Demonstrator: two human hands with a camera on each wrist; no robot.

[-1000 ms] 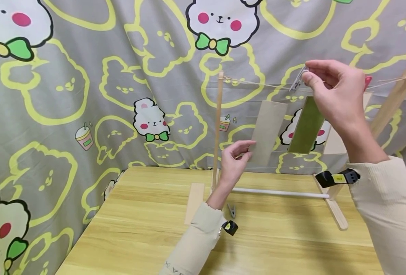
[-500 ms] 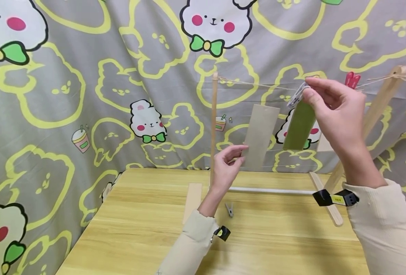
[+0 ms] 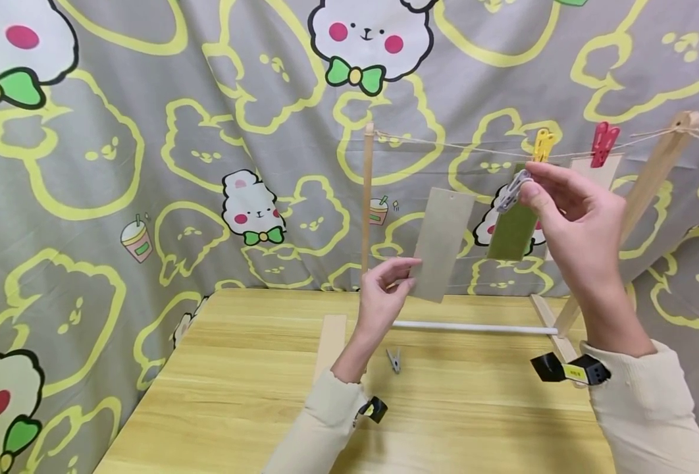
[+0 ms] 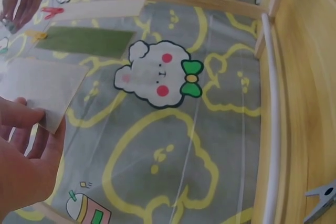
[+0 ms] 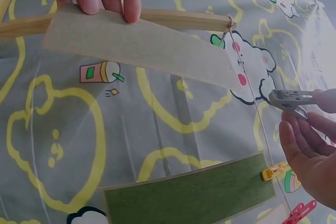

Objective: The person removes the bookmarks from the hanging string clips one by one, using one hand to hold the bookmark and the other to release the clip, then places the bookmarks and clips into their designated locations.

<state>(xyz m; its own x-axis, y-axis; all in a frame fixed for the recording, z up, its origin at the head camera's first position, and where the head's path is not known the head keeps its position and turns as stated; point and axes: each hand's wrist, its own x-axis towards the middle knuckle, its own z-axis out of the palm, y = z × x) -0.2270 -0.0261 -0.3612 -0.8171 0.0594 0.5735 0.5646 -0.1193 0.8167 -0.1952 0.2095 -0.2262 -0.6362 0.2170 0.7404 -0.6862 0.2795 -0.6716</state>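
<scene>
My left hand (image 3: 383, 294) pinches a pale rectangular strip (image 3: 443, 243) by its lower left edge. The strip is held up a little tilted, its top below the string (image 3: 474, 150), with a small hole near that end. A grey clothespin (image 3: 513, 191) is pinched between thumb and fingers of my right hand (image 3: 583, 240), in front of a green strip (image 3: 511, 230). A yellow clothespin (image 3: 542, 145) fixes the green strip to the string. Farther right, a red clothespin (image 3: 604, 143) holds another pale strip (image 3: 592, 168), which my right hand partly covers.
The string runs between a thin left post (image 3: 368, 197) and a right post (image 3: 660, 171). A white rod (image 3: 474, 327) joins the stand low down. On the wooden table (image 3: 219, 395) lie a second grey clothespin (image 3: 393, 361) and a pale strip (image 3: 330, 342). A patterned curtain (image 3: 302, 145) hangs behind.
My right hand has come down with the grey clothespin, uncovering the yellow and red clothespins. My left hand and its strip have shifted slightly down and left in the head view.
</scene>
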